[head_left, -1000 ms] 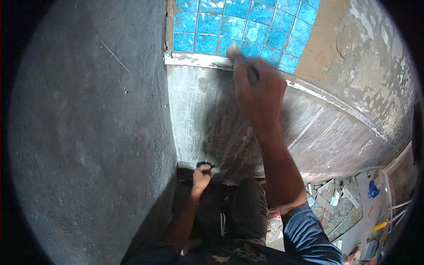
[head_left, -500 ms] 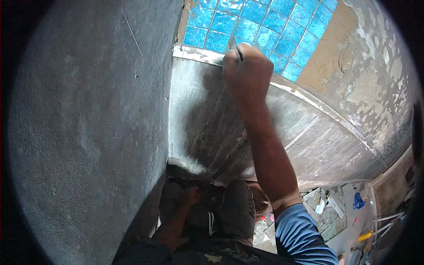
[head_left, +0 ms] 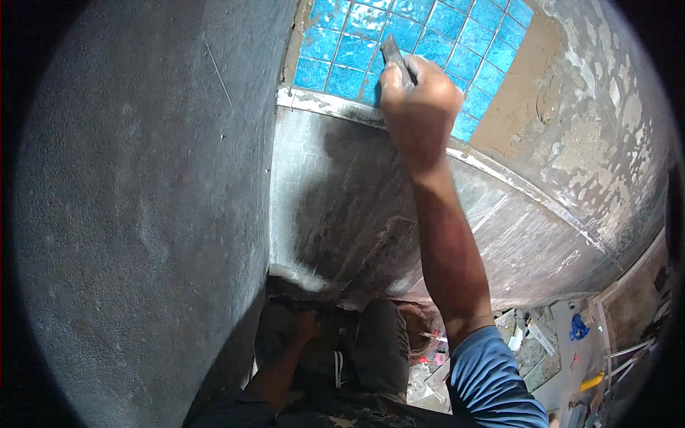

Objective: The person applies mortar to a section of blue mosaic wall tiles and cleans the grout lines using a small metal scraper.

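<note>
My right hand (head_left: 421, 107) is closed around a flat grey blade (head_left: 392, 51), whose tip points up and left over glossy blue square tiles (head_left: 332, 46). The blade's tip lies over the tiles in the lower rows; whether it touches them I cannot tell. Its handle end is hidden in my fist. A white-smeared ledge (head_left: 335, 105) runs just under the lowest tiles, behind my wrist. Down in shadow, my left hand (head_left: 308, 327) is low near my left thigh, and its fingers are too dim to make out.
A dark grey wall (head_left: 135, 214) rises close on my left. Right of the tiles is brown mortar (head_left: 524, 93), then a patchy plastered surface (head_left: 599, 135). Below right lie broken slabs (head_left: 539, 357), a blue crumpled item (head_left: 579, 327) and a yellow object (head_left: 591, 381).
My right hand has shifted to the right with the blade, which shows more of its flat face now. My left hand stays low by my thigh.
</note>
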